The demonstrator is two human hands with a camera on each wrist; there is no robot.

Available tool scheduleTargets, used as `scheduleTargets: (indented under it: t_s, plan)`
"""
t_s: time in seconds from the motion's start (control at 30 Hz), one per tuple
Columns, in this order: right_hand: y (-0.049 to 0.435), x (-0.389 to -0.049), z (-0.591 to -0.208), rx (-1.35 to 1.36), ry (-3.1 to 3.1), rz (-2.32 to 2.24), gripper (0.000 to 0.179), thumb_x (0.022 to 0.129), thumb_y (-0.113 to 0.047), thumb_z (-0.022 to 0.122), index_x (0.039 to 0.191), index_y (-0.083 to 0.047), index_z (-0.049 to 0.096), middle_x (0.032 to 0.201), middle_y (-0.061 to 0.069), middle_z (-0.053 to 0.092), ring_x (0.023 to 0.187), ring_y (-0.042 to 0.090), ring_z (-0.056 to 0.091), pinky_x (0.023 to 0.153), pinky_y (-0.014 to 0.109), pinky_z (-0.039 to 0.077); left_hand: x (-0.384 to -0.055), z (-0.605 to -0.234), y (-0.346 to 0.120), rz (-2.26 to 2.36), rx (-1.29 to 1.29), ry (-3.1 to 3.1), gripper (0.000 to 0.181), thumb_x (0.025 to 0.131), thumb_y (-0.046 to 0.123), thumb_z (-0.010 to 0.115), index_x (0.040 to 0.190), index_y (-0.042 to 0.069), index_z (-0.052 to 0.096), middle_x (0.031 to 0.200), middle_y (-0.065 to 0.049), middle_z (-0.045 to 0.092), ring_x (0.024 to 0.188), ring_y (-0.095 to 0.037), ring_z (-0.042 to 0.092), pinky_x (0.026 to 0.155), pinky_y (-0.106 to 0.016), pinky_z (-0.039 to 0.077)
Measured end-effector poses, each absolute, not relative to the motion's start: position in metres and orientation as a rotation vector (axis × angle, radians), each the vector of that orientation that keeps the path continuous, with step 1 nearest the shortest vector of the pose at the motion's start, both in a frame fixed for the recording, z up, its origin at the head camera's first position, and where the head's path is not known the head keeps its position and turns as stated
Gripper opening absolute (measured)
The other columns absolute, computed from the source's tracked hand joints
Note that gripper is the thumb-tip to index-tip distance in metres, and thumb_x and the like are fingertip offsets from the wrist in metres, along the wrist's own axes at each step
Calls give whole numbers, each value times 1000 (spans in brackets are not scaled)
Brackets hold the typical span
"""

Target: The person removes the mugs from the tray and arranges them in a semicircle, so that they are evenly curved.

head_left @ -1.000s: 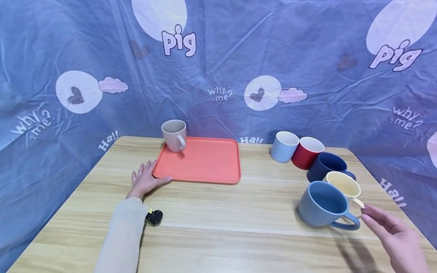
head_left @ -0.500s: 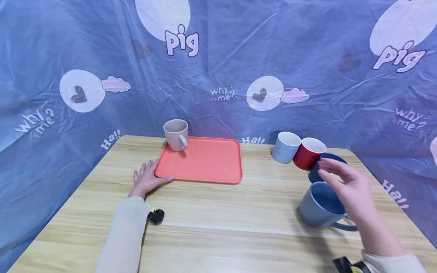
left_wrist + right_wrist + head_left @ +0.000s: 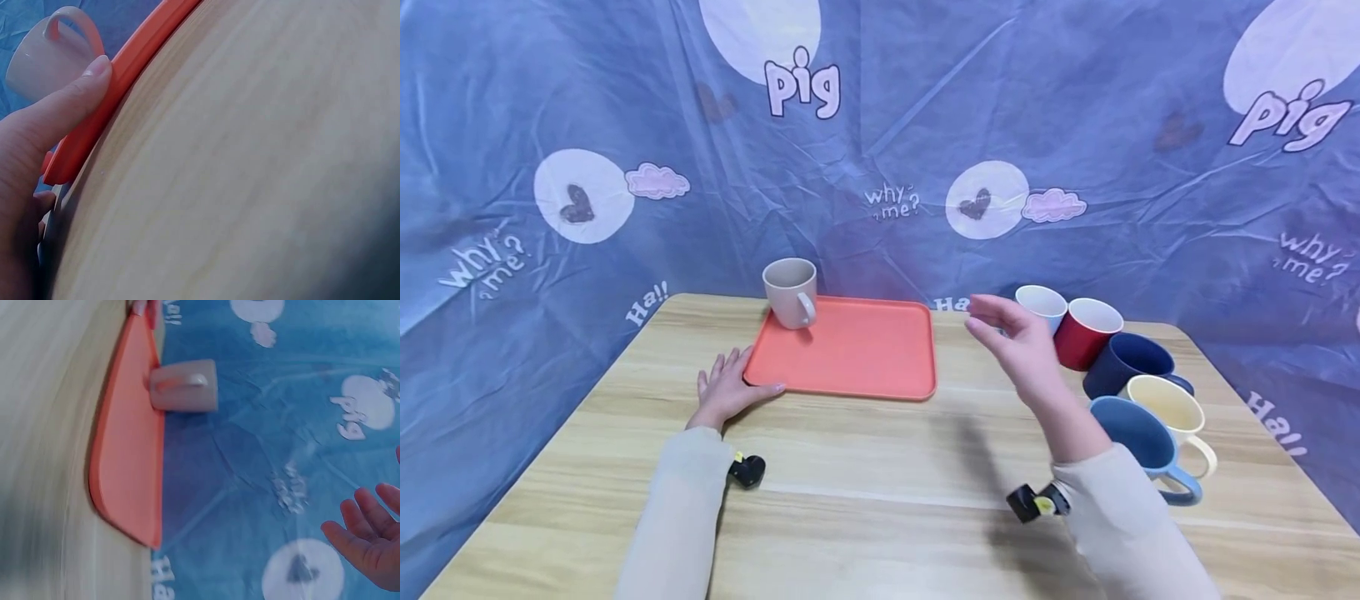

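Observation:
My left hand (image 3: pixel 730 393) rests at the near left corner of an orange tray (image 3: pixel 850 354), fingers spread along its side. In the left wrist view, the thumb (image 3: pixel 94 78) lies against the tray's rim. A grey mug (image 3: pixel 788 300) stands upright in the tray's back left corner, handle toward the right front. My right hand (image 3: pixel 1026 354) hovers holding nothing over the table, between the tray and a group of mugs, with fingers relaxed and thumb apart. In the right wrist view, the hand (image 3: pixel 375 547) shows loosely bent fingers, away from the tray.
A line of mugs runs along the right: light blue (image 3: pixel 1045 300), partly hidden by my hand, then red (image 3: pixel 1078 343), navy (image 3: pixel 1108 373), cream (image 3: pixel 1193 417) and blue (image 3: pixel 1138 429). My right forearm partly covers the blue one. A patterned blue cloth (image 3: pixel 880 125) hangs behind the wooden table.
My right hand has moved from beside the cream mug's handle, up over the mugs and left toward the tray, carrying nothing. My left hand and the tray have stayed put.

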State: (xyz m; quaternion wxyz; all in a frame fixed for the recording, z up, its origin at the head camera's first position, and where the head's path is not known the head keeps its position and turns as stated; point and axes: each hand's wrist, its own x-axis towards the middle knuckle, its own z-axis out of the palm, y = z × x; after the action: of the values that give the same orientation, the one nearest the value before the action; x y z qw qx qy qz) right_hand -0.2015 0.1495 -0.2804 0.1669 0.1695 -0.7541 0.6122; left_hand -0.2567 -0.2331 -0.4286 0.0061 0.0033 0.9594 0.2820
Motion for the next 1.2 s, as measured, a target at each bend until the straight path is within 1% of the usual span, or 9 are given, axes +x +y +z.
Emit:
scheduleTargets:
  t_s: [0.07, 0.13, 0.2, 0.3, 0.4, 0.67, 0.77, 1.03, 1.2]
  plan:
    - [136, -211, -281, 457, -2212, 1719, 32, 79, -3, 62, 108, 9, 55, 98, 14, 60, 84, 7, 56, 75, 19, 43, -257, -429, -233, 885, 13, 3001, 108, 59, 72, 55, 139, 12, 15, 140, -22, 9, 125, -39, -5, 91, -57, -12]
    - [122, -222, -283, 441, -2255, 1730, 32, 78, -5, 63, 107, 7, 56, 99, 19, 58, 84, 10, 56, 76, 22, 44, -258, -429, -233, 888, 13, 3002, 108, 59, 71, 55, 139, 12, 15, 140, -22, 9, 125, -39, -5, 91, -57, -12]
    - [110, -233, -286, 425, -2299, 1735, 33, 78, -7, 63, 108, 6, 57, 100, 21, 58, 85, 15, 56, 76, 25, 44, -257, -429, -232, 894, 13, 3003, 107, 59, 71, 56, 139, 12, 16, 140, -22, 9, 125, -38, -5, 91, -57, -12]
    - [93, -249, -290, 407, -2343, 1745, 33, 78, -8, 64, 107, 5, 58, 99, 19, 59, 87, 21, 56, 76, 28, 45, -256, -428, -232, 900, 7, 3007, 106, 59, 70, 56, 139, 12, 16, 140, -22, 10, 125, -38, -4, 91, -57, -12]
    - [76, -263, -295, 401, -2392, 1707, 32, 78, -10, 64, 106, 3, 59, 98, 18, 60, 88, 22, 56, 75, 28, 45, -256, -428, -232, 901, 5, 3012, 106, 59, 70, 57, 139, 12, 17, 140, -21, 10, 126, -38, -4, 92, -56, -12]
    - [30, -292, -309, 432, -2563, 1515, 31, 77, -17, 65, 103, -1, 61, 92, 10, 63, 81, 19, 59, 69, 26, 46, -255, -427, -231, 875, -7, 3021, 106, 59, 71, 56, 139, 12, 17, 140, -20, 10, 126, -38, -3, 92, -56, -11]
    - [18, -301, -316, 404, -2621, 1488, 31, 76, -17, 66, 102, -2, 62, 89, 9, 64, 80, 17, 59, 67, 26, 47, -256, -426, -230, 874, -4, 3024, 107, 59, 72, 55, 139, 12, 18, 140, -20, 11, 126, -38, -2, 92, -57, -10]
    - [-13, -312, -334, 327, -2639, 1643, 30, 77, -15, 65, 101, 3, 61, 92, 13, 62, 85, 20, 58, 70, 23, 45, -257, -429, -231, 863, -17, 3032, 107, 58, 72, 55, 139, 12, 19, 140, -20, 12, 126, -38, -1, 92, -57, -10]
    - [-27, -315, -339, 243, -2651, 1706, 33, 77, -14, 66, 103, 4, 60, 94, 14, 62, 88, 21, 56, 73, 27, 45, -258, -431, -233, 875, -11, 3039, 108, 56, 74, 54, 138, 13, 20, 140, -20, 13, 126, -37, -1, 92, -57, -10]
